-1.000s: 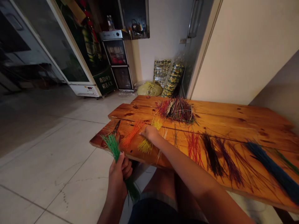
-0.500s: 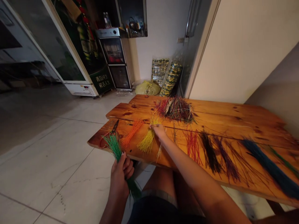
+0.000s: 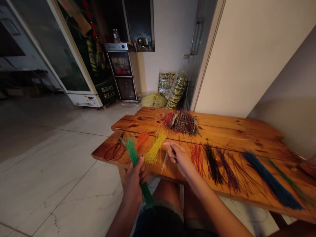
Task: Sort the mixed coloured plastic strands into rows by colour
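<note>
My left hand [image 3: 136, 176] is wrapped round a bundle of green strands [image 3: 131, 149], held tilted in front of the table's near edge. The bundle's top fans out above my fist and its lower end hangs over my lap. Over the table, my right hand [image 3: 178, 156] has its index finger stretched to the left and its other fingers partly curled. Just left of it lies a bundle of yellow strands [image 3: 154, 149]. A few pale strands [image 3: 165, 161] lie close beside or under its fingers; contact is unclear. Orange strands [image 3: 142, 139] lie partly behind the green bundle.
Scissors [image 3: 115, 149] rest at the left end of the wooden table [image 3: 222, 126]. A tangled mixed heap [image 3: 184, 121] sits at the back. Rightward lie red [image 3: 197, 158], black [image 3: 213, 164], purple [image 3: 228, 169] and blue strands [image 3: 271, 179], with thinner strands among them.
My right hand has left the yellow bundle and moved right and toward me, index finger now extended. My left hand has brought the green bundle rightward, uncovering the scissors. The camera view has shifted.
</note>
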Tool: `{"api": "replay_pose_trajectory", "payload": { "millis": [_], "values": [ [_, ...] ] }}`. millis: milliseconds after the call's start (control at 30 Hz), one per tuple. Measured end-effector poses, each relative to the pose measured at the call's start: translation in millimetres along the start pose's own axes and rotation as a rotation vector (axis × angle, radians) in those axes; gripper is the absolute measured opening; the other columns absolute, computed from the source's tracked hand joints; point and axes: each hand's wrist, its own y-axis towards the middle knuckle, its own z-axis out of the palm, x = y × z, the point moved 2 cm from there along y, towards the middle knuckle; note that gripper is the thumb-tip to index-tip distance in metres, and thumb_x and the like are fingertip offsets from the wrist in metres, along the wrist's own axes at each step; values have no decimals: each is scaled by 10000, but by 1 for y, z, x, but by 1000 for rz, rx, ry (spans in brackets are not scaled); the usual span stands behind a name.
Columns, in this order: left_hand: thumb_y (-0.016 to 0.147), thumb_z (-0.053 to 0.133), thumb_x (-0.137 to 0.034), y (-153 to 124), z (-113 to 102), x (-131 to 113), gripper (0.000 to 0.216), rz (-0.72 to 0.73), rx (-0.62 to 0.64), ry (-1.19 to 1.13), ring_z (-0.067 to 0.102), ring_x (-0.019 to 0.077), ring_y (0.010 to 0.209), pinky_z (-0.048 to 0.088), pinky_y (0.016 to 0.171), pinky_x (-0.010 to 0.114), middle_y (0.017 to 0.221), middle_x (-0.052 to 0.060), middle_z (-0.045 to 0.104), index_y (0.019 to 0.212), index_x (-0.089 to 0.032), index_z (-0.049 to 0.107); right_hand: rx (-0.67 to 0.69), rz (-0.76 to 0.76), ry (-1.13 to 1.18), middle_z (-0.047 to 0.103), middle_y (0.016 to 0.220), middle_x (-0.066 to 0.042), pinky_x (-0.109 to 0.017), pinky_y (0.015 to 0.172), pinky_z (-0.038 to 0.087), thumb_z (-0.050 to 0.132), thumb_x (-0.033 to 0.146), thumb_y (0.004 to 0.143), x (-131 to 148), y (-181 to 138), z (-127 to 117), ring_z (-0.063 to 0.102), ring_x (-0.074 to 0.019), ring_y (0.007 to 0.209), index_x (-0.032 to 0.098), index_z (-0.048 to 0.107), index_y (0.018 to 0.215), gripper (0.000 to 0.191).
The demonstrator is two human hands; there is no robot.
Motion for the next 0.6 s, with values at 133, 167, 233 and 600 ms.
{"api": "replay_pose_trajectory", "payload": {
  "millis": [133, 167, 233, 600],
  "values": [
    [745, 632, -359, -5, 27, 4, 239, -53, 176, 58, 92, 28, 392, 104, 334, 133, 504, -124, 179, 802, -181, 483, 67, -35, 121, 419, 539, 49, -193, 379, 202, 340, 405, 897, 23, -45, 0, 268, -60, 401, 133, 596, 982, 383],
    [748, 624, -372, -7, 34, 5, 253, -64, 213, 81, 94, 28, 395, 105, 340, 135, 502, -124, 183, 858, -174, 510, 84, -35, 138, 427, 536, 48, -194, 380, 200, 344, 401, 901, 26, -54, 0, 273, -61, 401, 139, 600, 975, 374],
    [742, 623, -395, -10, 44, 5, 300, -76, 272, 129, 108, 27, 398, 110, 349, 139, 494, -123, 197, 912, -161, 541, 112, -24, 139, 436, 521, 50, -195, 379, 199, 351, 401, 904, 29, -68, 0, 280, -63, 398, 145, 602, 962, 364],
    [609, 724, -413, -28, 39, 33, 364, -247, 295, 375, 207, 18, 371, 123, 361, 160, 445, -107, 342, 799, -137, 583, 68, 50, 92, 462, 466, 54, -198, 365, 242, 349, 396, 904, -12, -107, -11, 307, -73, 365, 146, 587, 852, 349]
  ]
}}
